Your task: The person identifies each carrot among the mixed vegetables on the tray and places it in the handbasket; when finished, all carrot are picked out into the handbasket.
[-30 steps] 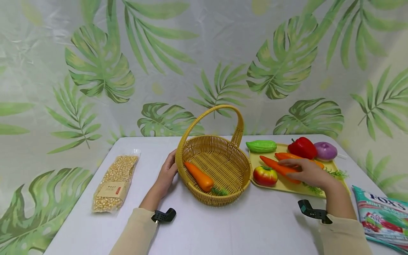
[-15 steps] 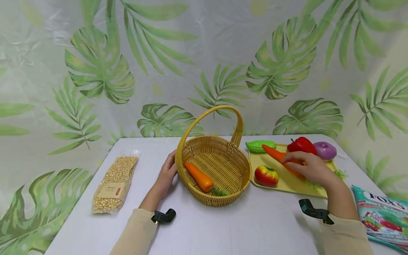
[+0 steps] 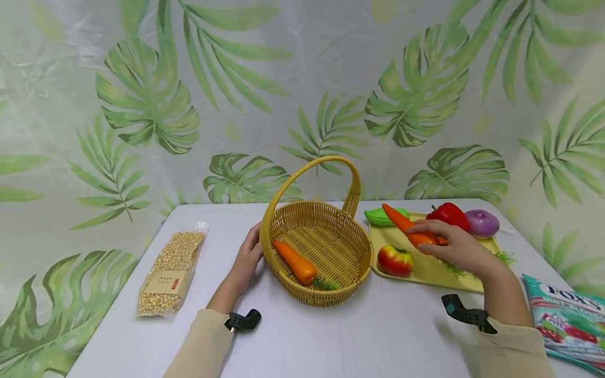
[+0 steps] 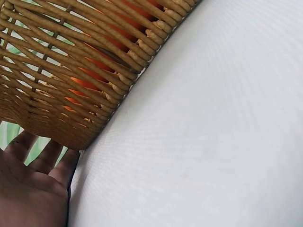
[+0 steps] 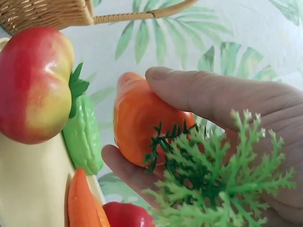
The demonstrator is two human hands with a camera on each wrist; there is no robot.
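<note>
My right hand (image 3: 454,247) holds an orange carrot (image 3: 396,218) above the yellow tray (image 3: 425,275), its narrow tip pointing up and left. In the right wrist view, thumb and fingers grip the carrot (image 5: 142,113) at its thick end, with feathery green leaves (image 5: 213,175) hanging by the palm. My left hand (image 3: 247,260) rests against the left outer wall of a wicker basket (image 3: 326,298). Straight fingers (image 4: 47,156) meet the basket wall (image 4: 57,90) in the left wrist view, their tips hidden behind it. Another carrot (image 3: 296,264) lies inside the basket.
A red-yellow tomato (image 3: 395,261), another carrot (image 5: 85,203) and a red pepper (image 3: 449,216) are on the tray. A green bitter melon (image 3: 375,217) and a purple vegetable (image 3: 482,223) lie at its edges. Corn bag (image 3: 172,268) stands left, sweets bag (image 3: 567,323) right.
The right hand has lifted the carrot off the tray and carried it slightly up and left, toward the basket. The left hand and the basket have stayed in place.
</note>
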